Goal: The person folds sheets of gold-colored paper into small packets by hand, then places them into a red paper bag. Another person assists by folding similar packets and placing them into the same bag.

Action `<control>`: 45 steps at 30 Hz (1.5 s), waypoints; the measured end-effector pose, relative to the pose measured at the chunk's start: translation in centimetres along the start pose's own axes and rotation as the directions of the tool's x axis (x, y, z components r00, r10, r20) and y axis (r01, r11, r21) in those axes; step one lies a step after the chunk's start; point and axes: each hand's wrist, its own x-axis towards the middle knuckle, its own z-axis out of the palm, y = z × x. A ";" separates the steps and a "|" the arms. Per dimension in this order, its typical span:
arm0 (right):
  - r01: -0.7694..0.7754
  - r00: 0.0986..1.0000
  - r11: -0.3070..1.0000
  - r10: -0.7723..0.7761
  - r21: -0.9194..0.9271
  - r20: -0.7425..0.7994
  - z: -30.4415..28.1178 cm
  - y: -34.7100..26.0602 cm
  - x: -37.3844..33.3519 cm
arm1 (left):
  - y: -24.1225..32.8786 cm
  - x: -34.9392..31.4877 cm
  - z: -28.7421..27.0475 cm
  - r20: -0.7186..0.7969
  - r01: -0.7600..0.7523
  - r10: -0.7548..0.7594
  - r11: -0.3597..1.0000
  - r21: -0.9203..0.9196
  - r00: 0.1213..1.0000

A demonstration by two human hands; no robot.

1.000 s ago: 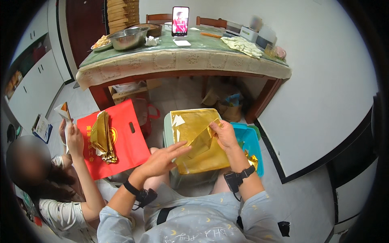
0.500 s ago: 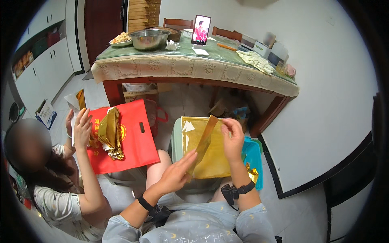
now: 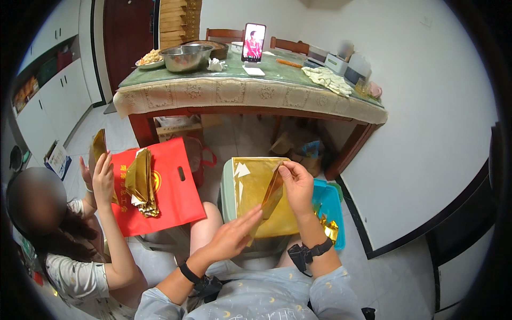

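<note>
A folded strip of gold foil paper [image 3: 274, 193] slants upward over the stack of gold foil paper [image 3: 248, 200]. Its upper end is pinched between the thumb and fingers of my right hand [image 3: 297, 184]. Lower down, my left hand [image 3: 232, 234] holds the strip with fingers straight and close together; its thumb is hidden. The stack, partly under clear wrap, lies on a pale green stool-like box [image 3: 228, 192] between my knees.
On my left, a person [image 3: 96, 261] holds another gold sheet [image 3: 99, 144] beside a red bag [image 3: 173, 200] bearing folded gold papers [image 3: 141, 184]. A blue basket [image 3: 336, 213] with gold pieces [image 3: 329, 228] stands right. The covered table [image 3: 240, 93] ahead carries a phone [image 3: 253, 42] and a metal bowl [image 3: 185, 57].
My right hand has moved in and pinched the strip's top end; the strip's fold now gapes more. The other person's gold sheet has shifted and shows its gold side.
</note>
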 end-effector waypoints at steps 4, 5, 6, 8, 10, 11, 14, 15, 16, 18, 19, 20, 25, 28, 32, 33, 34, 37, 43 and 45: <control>-0.205 0.968 0.964 0.174 0.172 0.179 -1.7 -0.5 0.5 | 0.2 0.1 -0.3 0.036 0.008 -0.008 1.000 -0.003 0.999; -0.196 0.968 0.961 0.157 0.197 0.196 -2.3 0.0 0.6 | 0.5 0.0 -0.6 0.054 0.021 -0.021 1.000 -0.014 0.998; -0.213 0.969 0.933 0.163 0.291 0.188 -2.5 0.1 0.6 | 0.6 -0.1 -0.8 0.071 0.035 -0.033 0.999 -0.023 0.997; -0.237 0.970 0.851 0.176 0.470 0.170 -2.9 0.3 0.6 | 0.6 -0.3 -0.7 -0.039 -0.018 0.017 0.999 -0.044 0.999; -0.212 0.976 0.803 0.206 0.557 0.074 -3.5 1.2 0.9 | -0.3 -1.1 -0.9 0.017 0.065 -0.064 0.994 -0.084 0.998; -0.208 0.974 0.787 0.219 0.580 0.052 -3.8 1.4 1.0 | -0.4 -1.1 -0.5 -0.132 0.035 -0.051 0.992 -0.122 0.990; -0.242 0.958 0.760 0.284 0.603 0.027 -5.1 2.5 0.7 | -1.1 -1.5 -1.0 -0.263 0.060 -0.092 0.990 -0.127 0.960; -0.260 0.951 0.754 0.307 0.603 0.026 -5.6 2.9 0.6 | -0.6 -1.4 -1.3 -0.266 0.137 -0.186 0.972 -0.191 0.946; -0.270 0.945 0.741 0.326 0.615 0.022 -6.0 3.1 0.4 | -0.4 -1.1 -1.5 -0.299 0.087 -0.143 0.977 -0.193 0.943; -0.286 0.933 0.716 0.360 0.637 0.014 -6.5 3.2 0.1 | 0.0 -0.2 -1.7 -0.369 -0.017 -0.054 0.982 -0.188 0.928; -0.287 0.926 0.708 0.378 0.645 -0.004 -6.3 2.6 -0.1 | 0.2 -0.1 -2.1 -0.341 -0.039 -0.027 0.982 -0.184 0.940; -0.303 0.918 0.710 0.396 0.635 -0.005 -6.3 2.7 -0.2 | 0.1 -0.1 -2.1 -0.346 -0.065 0.008 0.986 -0.151 0.938; -0.424 0.864 0.679 0.501 0.599 0.044 -6.7 3.0 -0.8 | -0.1 0.4 -2.6 -0.351 -0.223 0.217 0.974 0.024 0.911; -0.490 0.852 0.663 0.502 0.567 0.150 -7.9 4.2 -1.2 | 0.6 1.0 -3.5 -0.337 -0.262 0.309 0.948 0.178 0.889; -0.517 0.826 0.639 0.547 0.570 0.136 -8.4 3.6 -1.8 | 1.5 1.9 -5.4 -0.235 -0.376 0.485 0.841 0.388 0.842; -0.513 0.834 0.643 0.529 0.569 0.154 -8.6 3.9 -1.8 | 1.8 1.9 -6.2 -0.207 -0.391 0.501 0.824 0.410 0.840; -0.509 0.842 0.648 0.511 0.567 0.172 -8.9 4.1 -1.9 | 1.9 1.8 -6.8 -0.177 -0.406 0.517 0.806 0.431 0.838; -0.519 0.847 0.651 0.481 0.555 0.228 -9.4 3.7 -2.0 | 1.1 1.9 -7.1 -0.157 -0.394 0.505 0.802 0.449 0.849; -0.443 0.880 0.714 0.462 0.542 0.112 -9.9 4.2 -2.7 | 0.5 1.9 -5.2 -0.433 -0.168 0.175 0.984 0.056 0.884; -0.384 0.916 0.696 0.371 0.607 0.154 -9.7 4.1 -3.3 | -0.7 1.1 -3.9 -0.534 -0.109 0.059 0.992 -0.064 0.844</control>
